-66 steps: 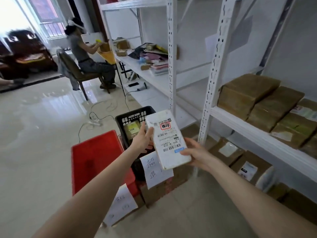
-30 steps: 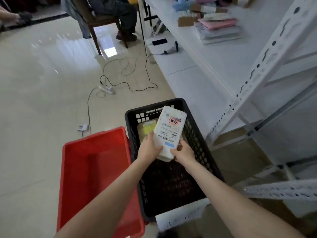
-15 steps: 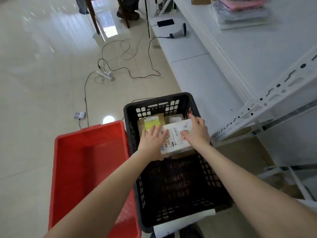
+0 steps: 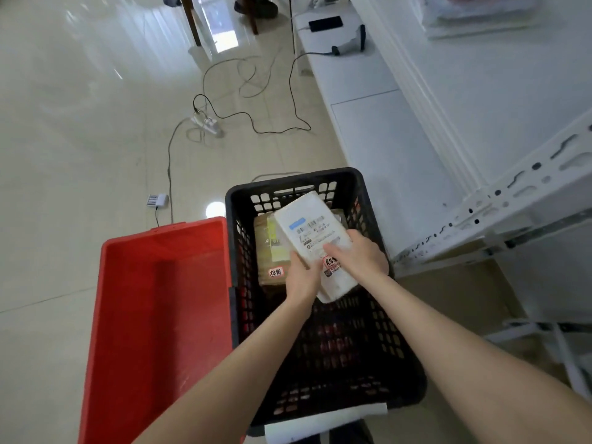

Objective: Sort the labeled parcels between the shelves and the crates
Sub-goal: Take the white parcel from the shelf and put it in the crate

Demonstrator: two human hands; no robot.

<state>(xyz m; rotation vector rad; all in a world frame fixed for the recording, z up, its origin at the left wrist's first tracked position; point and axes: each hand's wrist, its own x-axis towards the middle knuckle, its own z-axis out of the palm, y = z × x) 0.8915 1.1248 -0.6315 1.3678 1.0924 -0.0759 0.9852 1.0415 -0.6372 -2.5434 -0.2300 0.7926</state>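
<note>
While both hands are over the black crate (image 4: 290, 181), I see them sharing one white parcel (image 4: 315, 229) above its far half. My left hand (image 4: 302, 277) grasps the parcel's near left edge, thumb on the label side and fingers wrapped beneath. My right hand (image 4: 362, 254) clasps the right edge, its fingers (image 4: 333, 249) curled across the printed label, just above a red-bordered sticker. The parcel sits between the two hands, label up and tilted, its far end reaching toward the crate's far wall and its near end jutting past my wrists. Below it and to its left, a brown parcel (image 4: 266, 251) lies flat inside the crate with a small red-bordered tag at its near edge; whether the white one touches it I cannot tell. The red crate (image 4: 166, 230) stands just beside the black one on the left. A white paper sheet (image 4: 323, 423) hangs at the black crate's near rim. To the right runs the white shelf rack (image 4: 512, 193). Farther off, a power strip (image 4: 206, 123) with its cables lies on the floor, and a handheld scanner (image 4: 349, 40) rests on the low white shelf.
</note>
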